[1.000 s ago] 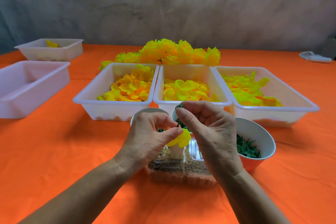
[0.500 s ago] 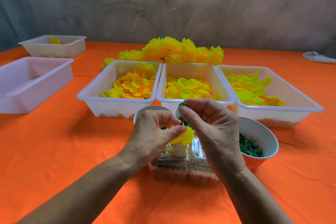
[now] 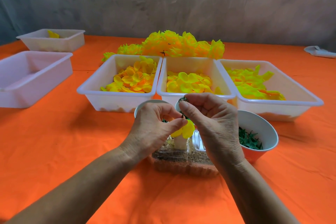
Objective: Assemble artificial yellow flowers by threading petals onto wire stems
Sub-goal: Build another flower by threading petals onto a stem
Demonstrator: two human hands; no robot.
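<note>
Over the last second little has changed: the left hand [image 3: 154, 129] still pinches the small yellow fabric petal [image 3: 184, 129] between thumb and forefinger, and the right hand [image 3: 209, 120] still pinches the thin dark green wire stem [image 3: 182, 114] just above it. Both sit in front of the middle white plastic tray of yellow petals [image 3: 196, 94], above the orange worktop [image 3: 54, 151]. The stem's lower end now appears to meet the petal, which suggests the threading is just starting.

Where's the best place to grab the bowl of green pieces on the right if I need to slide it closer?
Grip the bowl at its right rim, coming from the right and above. Its wall flares upward to an open rim, so a pinch over the edge should hold. The left side is crowded by the right hand, and the green pieces lie low, clear of the rim.
</note>
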